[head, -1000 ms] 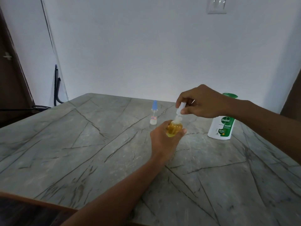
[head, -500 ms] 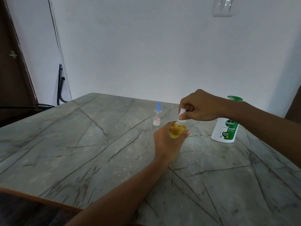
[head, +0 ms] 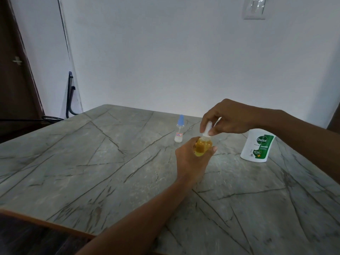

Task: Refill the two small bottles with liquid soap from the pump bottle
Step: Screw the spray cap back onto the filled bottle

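My left hand (head: pixel 191 161) grips a small clear bottle (head: pixel 202 147) filled with amber liquid, held just above the table (head: pixel 92 162). My right hand (head: pixel 230 117) pinches the bottle's white cap (head: pixel 207 128), which sits on the bottle's neck. A second small bottle (head: pixel 179 130) with a blue cap and a little white liquid stands upright on the table behind and left of my hands. The white and green Dettol pump bottle (head: pixel 256 147) stands to the right, its pump head hidden behind my right forearm.
The grey marbled table ends at a wooden front edge (head: pixel 46 220). A white wall rises behind it, with a switch plate (head: pixel 254 8) at the top right. A dark door (head: pixel 14 70) and black cables (head: pixel 70 96) are at the left.
The right hand has brought the white cap down onto the amber bottle's neck. The view has shifted slightly; the other bottles stay put.
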Motion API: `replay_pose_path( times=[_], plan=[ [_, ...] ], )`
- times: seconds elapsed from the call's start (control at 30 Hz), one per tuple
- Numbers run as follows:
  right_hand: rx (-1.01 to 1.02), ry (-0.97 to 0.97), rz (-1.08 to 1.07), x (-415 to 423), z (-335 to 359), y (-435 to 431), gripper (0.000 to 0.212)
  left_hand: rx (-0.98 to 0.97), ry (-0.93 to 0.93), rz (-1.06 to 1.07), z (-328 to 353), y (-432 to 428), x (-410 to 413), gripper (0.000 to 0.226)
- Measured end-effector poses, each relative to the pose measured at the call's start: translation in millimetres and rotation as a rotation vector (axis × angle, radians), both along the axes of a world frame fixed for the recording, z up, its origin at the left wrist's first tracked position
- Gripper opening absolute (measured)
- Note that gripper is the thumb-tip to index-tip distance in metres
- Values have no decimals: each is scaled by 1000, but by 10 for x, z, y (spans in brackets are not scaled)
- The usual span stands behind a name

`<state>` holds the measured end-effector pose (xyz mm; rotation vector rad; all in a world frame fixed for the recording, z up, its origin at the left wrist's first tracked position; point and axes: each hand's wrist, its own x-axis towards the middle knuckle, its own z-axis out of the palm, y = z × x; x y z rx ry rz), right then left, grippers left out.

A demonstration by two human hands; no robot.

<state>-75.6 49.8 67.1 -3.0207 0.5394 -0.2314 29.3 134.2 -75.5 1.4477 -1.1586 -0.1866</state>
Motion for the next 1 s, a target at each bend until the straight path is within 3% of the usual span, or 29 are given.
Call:
replay_pose_path(
  times=[0.1,0.23,0.33,0.43,0.6,0.77,0.9,1.0],
  plan=[
    [-110,-33,2,30,-13,-18,10,-24,-1,-4,-4,9,-12,41],
    [-161,-44,-48,65,-53,-20,47,-34,-14,-9,-6,23,-25,41],
    [-100,-14,-94,52,-41,-16,56,-31,-14,-17,1,17,-32,31],
    [52,65,-38,17,36,16,46,-28,-17,-16,-14,-5,-19,34],
    [-75,15,5,52,11,-4,10,-45,-22,2,-33,4,-14,41],
    [-88,3,-73,69,-37,3,52,-42,-24,-6,-30,16,-12,43],
    [50,123,-32,12,37,15,48,-37,-21,-4,-42,-8,4,42],
    [-7,74,7,23,14,-21,25,-41,-22,-7,-35,-2,-3,40]
  ],
)
